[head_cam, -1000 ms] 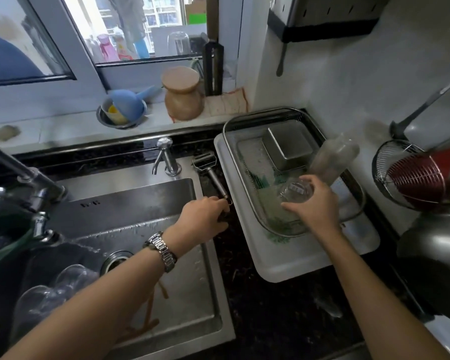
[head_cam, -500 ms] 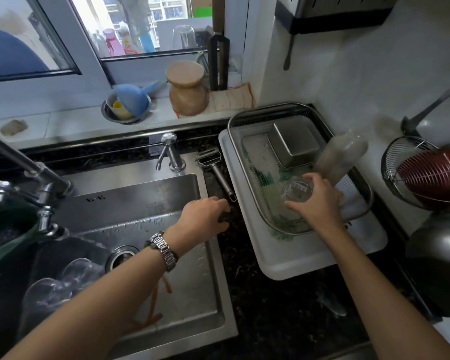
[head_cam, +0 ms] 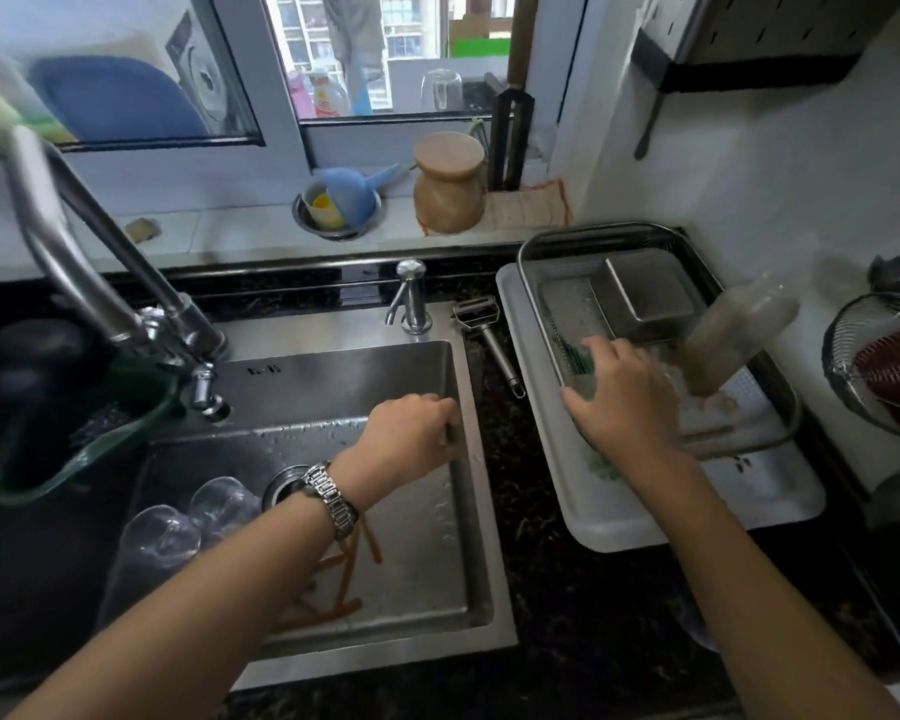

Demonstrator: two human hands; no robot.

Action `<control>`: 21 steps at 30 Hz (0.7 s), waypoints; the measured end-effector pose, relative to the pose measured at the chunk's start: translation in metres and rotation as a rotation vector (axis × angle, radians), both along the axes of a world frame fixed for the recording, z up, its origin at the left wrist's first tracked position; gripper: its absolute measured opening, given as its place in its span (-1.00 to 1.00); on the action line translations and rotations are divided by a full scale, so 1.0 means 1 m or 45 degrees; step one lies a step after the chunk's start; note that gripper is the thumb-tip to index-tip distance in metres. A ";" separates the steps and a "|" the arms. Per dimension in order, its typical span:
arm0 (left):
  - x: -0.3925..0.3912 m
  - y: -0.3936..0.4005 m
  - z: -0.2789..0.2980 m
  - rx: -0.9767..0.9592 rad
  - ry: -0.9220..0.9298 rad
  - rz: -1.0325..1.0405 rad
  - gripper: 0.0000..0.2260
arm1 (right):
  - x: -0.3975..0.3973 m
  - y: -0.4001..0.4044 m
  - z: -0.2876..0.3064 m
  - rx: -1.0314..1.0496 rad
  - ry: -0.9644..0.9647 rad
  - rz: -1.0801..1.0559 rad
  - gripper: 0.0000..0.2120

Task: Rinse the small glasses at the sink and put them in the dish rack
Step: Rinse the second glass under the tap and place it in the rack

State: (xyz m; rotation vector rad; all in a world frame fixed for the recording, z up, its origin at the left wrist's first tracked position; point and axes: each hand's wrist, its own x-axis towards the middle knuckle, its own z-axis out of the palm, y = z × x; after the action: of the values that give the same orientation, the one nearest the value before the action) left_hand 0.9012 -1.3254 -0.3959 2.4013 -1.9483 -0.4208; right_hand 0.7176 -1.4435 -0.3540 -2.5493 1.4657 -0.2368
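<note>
My right hand (head_cam: 624, 402) is low inside the metal dish rack (head_cam: 541, 241), fingers curled round a small clear glass (head_cam: 665, 375) that shows only as a blur past the fingertips. My left hand (head_cam: 411, 433), with a metal watch on its wrist, grips the right rim of the steel sink (head_cam: 463, 511). Two more small glasses (head_cam: 162, 532) (head_cam: 224, 504) lie in the sink near the drain, on its left side.
The rack stands on a white tray (head_cam: 619, 532) and holds an upturned metal box (head_cam: 645, 298) and a leaning plastic bottle (head_cam: 733, 335). A peeler (head_cam: 489, 335) lies between sink and tray. The faucet (head_cam: 100, 283) reaches in from the left. Orange peel strips (head_cam: 344, 579) lie in the basin.
My right hand has lowered the glass from above the rack down into it. My left hand has stayed on the sink's right rim. The view has tilted down a little.
</note>
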 end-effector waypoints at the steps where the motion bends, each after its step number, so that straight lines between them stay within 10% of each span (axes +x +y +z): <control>1: 0.005 0.008 -0.001 0.001 -0.010 0.013 -0.69 | 0.009 0.009 -0.001 0.016 -0.009 0.044 -0.54; 21: 0.129 0.211 -0.044 0.177 0.158 0.338 -0.71 | 0.161 0.180 -0.075 0.257 0.129 0.465 -0.55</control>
State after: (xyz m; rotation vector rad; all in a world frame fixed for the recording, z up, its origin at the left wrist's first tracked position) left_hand 1.0302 -1.1141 -0.4402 2.5983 -1.5714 -0.6932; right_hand 0.8782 -1.2635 -0.4285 -2.6282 0.9671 0.0907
